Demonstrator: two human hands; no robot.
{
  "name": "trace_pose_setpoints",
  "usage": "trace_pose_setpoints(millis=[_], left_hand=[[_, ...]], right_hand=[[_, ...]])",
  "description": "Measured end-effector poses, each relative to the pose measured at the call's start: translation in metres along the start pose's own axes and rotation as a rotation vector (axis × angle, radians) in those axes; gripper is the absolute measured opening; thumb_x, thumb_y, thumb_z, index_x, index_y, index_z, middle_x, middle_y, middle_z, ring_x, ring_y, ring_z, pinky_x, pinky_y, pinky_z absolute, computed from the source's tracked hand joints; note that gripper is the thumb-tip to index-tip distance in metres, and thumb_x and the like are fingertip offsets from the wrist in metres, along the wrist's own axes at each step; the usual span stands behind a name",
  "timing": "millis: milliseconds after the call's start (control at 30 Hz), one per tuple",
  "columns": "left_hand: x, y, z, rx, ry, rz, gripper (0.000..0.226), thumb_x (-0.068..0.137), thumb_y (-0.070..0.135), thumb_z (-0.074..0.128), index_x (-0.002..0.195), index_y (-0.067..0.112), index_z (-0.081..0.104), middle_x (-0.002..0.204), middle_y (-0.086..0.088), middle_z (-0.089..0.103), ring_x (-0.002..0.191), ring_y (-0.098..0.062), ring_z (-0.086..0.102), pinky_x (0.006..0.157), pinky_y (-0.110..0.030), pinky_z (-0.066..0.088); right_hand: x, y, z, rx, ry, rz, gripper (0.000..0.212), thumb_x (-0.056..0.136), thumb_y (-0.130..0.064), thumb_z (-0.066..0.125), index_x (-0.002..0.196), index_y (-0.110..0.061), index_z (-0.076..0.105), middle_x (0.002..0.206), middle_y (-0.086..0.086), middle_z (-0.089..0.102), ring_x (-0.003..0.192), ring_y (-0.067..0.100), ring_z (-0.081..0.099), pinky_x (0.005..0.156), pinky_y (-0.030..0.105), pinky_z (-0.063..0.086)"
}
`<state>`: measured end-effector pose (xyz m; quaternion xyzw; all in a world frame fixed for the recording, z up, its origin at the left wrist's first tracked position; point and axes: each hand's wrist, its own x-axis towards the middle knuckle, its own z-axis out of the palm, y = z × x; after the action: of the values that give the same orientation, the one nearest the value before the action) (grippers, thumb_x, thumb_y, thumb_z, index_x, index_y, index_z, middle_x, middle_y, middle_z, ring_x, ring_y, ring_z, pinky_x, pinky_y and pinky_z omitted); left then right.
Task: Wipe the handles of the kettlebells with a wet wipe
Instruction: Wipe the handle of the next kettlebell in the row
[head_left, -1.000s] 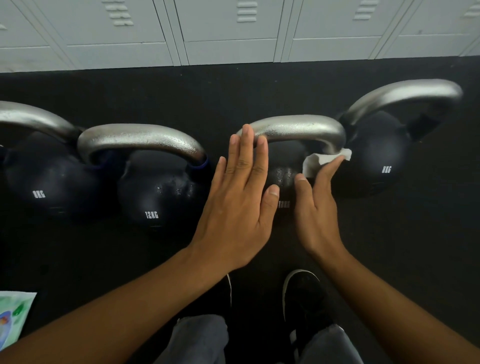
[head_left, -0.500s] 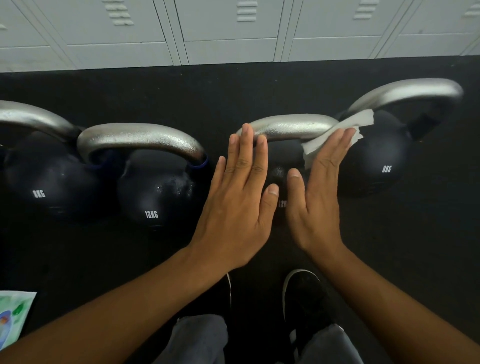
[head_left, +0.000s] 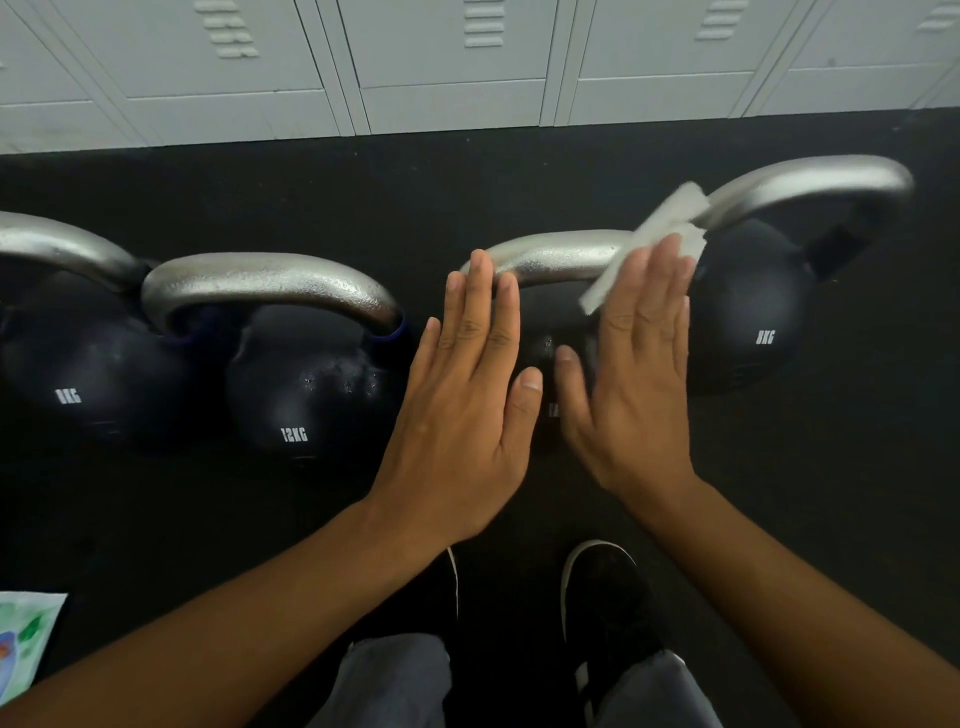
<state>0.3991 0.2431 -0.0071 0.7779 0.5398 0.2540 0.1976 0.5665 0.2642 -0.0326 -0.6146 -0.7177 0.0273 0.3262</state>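
Observation:
Several dark kettlebells with silver handles stand in a row on the black floor. My left hand (head_left: 467, 405) lies flat, its straight fingertips resting on the left end of the third kettlebell's handle (head_left: 550, 257). My right hand (head_left: 636, 374) is flat too, its straight fingers pressing a white wet wipe (head_left: 660, 228) over the right end of that handle, up against the handle (head_left: 810, 187) of the far-right 8 kg kettlebell (head_left: 748, 317). The third kettlebell's body is mostly hidden behind my hands. Further left stand the 12 kg kettlebell (head_left: 306, 395) and another 8 kg kettlebell (head_left: 78, 374).
Grey lockers (head_left: 467, 62) line the wall behind the row. A green and white wipe packet (head_left: 26, 639) lies on the floor at the lower left. My black shoes (head_left: 602, 592) and grey trouser legs are below my hands.
My right hand has slid the wipe up and to the right along the third handle, from its lower right end to its top by the far-right handle. My left hand stays put.

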Motion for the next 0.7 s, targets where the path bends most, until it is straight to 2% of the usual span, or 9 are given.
trace_pose_setpoints(millis=[100,167,267,433,533,600,700], left_hand=[[0.0,0.0,-0.001,-0.022,0.0,0.0,0.066,0.11,0.032,0.031,0.165,0.018,-0.003,0.172,0.001,-0.016,0.158,-0.011,-0.017,0.13,-0.049,0.006],[0.0,0.0,-0.001,-0.034,-0.004,-0.007,0.066,0.11,0.033,0.03,0.165,0.019,-0.004,0.172,0.002,-0.017,0.158,-0.01,-0.017,0.13,-0.049,0.004],[0.0,0.0,-0.002,-0.036,-0.003,-0.015,0.065,0.11,0.035,0.028,0.165,0.02,-0.003,0.172,0.003,-0.017,0.157,-0.009,-0.017,0.13,-0.049,0.004],[0.001,0.003,-0.004,-0.014,-0.001,-0.009,0.064,0.11,0.038,0.025,0.165,0.019,-0.004,0.173,0.002,-0.016,0.157,-0.009,-0.018,0.13,-0.048,0.002],[0.001,0.005,-0.007,0.018,0.014,0.029,0.065,0.109,0.041,0.023,0.165,0.016,0.0,0.173,-0.002,-0.013,0.158,-0.013,-0.016,0.13,-0.049,0.0],[0.003,0.007,-0.01,0.043,0.038,0.11,0.065,0.109,0.039,0.024,0.165,0.011,0.005,0.174,-0.007,-0.007,0.16,-0.019,-0.011,0.13,-0.05,0.001],[0.011,0.01,-0.013,0.055,0.033,0.248,0.064,0.109,0.035,0.025,0.163,0.002,0.013,0.173,-0.015,0.004,0.161,-0.025,-0.001,0.129,-0.055,0.008]], right_hand=[[0.002,-0.003,0.002,-0.1,-0.055,-0.237,0.079,0.104,-0.029,0.053,0.164,-0.004,0.008,0.172,0.013,-0.001,0.158,0.03,-0.013,0.131,0.046,-0.002],[0.002,-0.002,0.004,-0.133,-0.06,-0.309,0.075,0.105,-0.03,0.052,0.164,-0.006,0.012,0.172,0.012,0.004,0.158,0.03,-0.007,0.131,0.048,0.001],[-0.001,0.0,0.002,-0.09,-0.027,-0.19,0.078,0.102,-0.025,0.051,0.165,-0.007,0.008,0.171,0.008,-0.003,0.159,0.025,-0.011,0.131,0.045,-0.002],[-0.001,-0.008,-0.003,0.011,-0.028,-0.049,0.079,0.101,-0.024,0.047,0.165,-0.005,0.005,0.173,0.016,-0.003,0.159,0.026,-0.014,0.131,0.044,-0.003],[0.001,-0.012,-0.004,0.031,-0.058,-0.109,0.077,0.102,-0.026,0.048,0.165,-0.004,0.008,0.172,0.012,-0.006,0.16,0.028,-0.014,0.131,0.044,-0.003],[0.001,-0.01,-0.005,0.057,-0.093,-0.191,0.072,0.105,-0.03,0.044,0.164,-0.002,0.014,0.172,0.012,-0.002,0.161,0.028,-0.01,0.132,0.047,0.0],[0.002,-0.008,-0.011,0.205,-0.131,-0.184,0.068,0.106,-0.028,0.038,0.164,-0.002,0.015,0.173,0.012,0.003,0.162,0.026,-0.006,0.132,0.047,0.003]])
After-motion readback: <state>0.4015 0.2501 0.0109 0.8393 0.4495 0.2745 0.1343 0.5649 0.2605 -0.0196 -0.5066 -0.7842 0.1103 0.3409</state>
